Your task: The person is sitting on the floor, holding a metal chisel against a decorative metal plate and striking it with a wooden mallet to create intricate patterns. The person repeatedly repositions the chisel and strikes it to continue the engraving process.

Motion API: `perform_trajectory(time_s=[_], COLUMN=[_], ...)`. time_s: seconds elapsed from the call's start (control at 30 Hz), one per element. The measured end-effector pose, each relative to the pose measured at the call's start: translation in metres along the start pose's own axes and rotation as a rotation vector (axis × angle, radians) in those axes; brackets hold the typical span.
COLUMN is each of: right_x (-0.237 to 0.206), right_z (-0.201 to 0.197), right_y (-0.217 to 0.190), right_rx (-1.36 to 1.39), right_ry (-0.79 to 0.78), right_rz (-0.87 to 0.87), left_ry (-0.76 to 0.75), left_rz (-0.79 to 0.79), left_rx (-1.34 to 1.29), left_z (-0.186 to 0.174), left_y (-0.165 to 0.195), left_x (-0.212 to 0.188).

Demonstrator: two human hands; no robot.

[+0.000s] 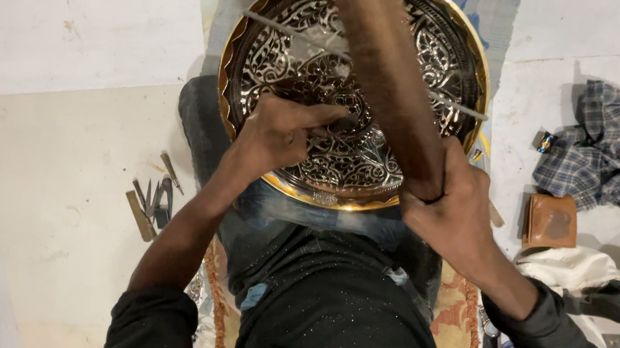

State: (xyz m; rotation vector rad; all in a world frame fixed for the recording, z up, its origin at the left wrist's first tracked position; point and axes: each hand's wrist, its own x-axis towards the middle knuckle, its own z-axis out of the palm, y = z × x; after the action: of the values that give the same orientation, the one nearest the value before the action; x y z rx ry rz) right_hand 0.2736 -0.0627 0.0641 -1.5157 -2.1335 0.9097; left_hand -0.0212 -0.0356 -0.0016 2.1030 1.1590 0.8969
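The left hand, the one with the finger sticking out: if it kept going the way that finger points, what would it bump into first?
Probably the brown wooden handle crossing the engraved metal plate. The left hand points right, though the handle's height above the plate is unclear.

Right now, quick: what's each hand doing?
Left hand: fingers pressed on the engraved metal tray, gripping nothing visible.
Right hand: fingers closed around the wooden mallet handle.
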Motion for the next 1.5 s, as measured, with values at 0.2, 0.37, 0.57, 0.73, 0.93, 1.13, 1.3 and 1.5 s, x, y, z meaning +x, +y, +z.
perform_trajectory(time_s=[0.2,0.37,0.57,0.73,0.93,1.13,1.3,1.5], right_x=[0.006,0.006,0.001,0.009,0.003,0.005,0.003,0.000], right_z=[0.005,-0.006,0.004,0.003,-0.006,0.005,-0.007,0.010], right_y=[-0.024,-0.025,-0.013,-0.028,-0.025,-0.023,-0.019,-0.015], right_rx=[0.264,-0.052,0.003,0.345,0.130,0.281,-0.012,0.031], right_ry=[0.228,-0.044,-0.021,0.252,0.096,0.191,-0.071,0.045], right_rz=[-0.025,0.041,0.054,-0.042,0.054,-0.065,0.058,-0.016], left_ry=[-0.034,-0.067,-0.037,-0.001,0.001,-0.021,-0.020,-0.023], left_rz=[0.004,-0.061,0.031,0.053,0.129,0.021,0.008,-0.019], left_rx=[-0.049,0.058,0.088,0.033,0.018,-0.054,0.017,0.000], left_z=[-0.006,-0.005,-0.004,-0.006,-0.004,-0.010,-0.012,-0.015], left_y=[0.003,-0.002,-0.006,-0.006,-0.010,-0.004,0.000,0.001], left_x=[0.004,0.002,0.003,0.002,0.002,0.000,0.004,-0.001])
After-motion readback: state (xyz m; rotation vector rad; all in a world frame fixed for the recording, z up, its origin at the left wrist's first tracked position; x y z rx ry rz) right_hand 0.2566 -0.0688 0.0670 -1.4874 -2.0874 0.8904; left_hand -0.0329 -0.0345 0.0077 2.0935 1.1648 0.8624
